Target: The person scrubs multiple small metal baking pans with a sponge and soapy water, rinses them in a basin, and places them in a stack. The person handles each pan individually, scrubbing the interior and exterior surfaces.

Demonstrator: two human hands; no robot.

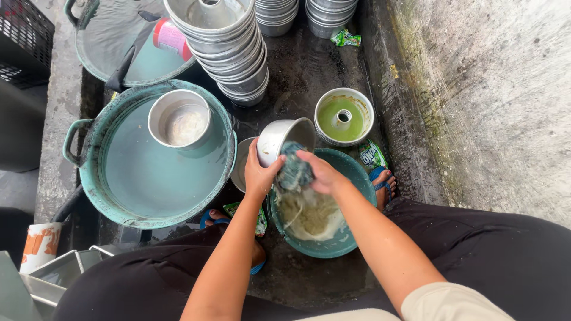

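Note:
My left hand (258, 172) grips the rim of a round metal baking mould (281, 137), tilted on its side over a small teal basin (345, 241) of cloudy soapy water. My right hand (319, 171) presses a dark blue-green scrubbing pad (294, 170) against the mould's outer side. Water runs off the pad into the basin. A ring mould coated in green batter (343, 116) sits on the wet floor just beyond the basin.
A large teal basin of water (151, 178) holds one metal mould (178, 119) at the left. Tall stacks of ring moulds (229, 47) stand behind, beside a second big basin (113, 41). A concrete wall (488, 101) runs along the right. My sandalled feet flank the small basin.

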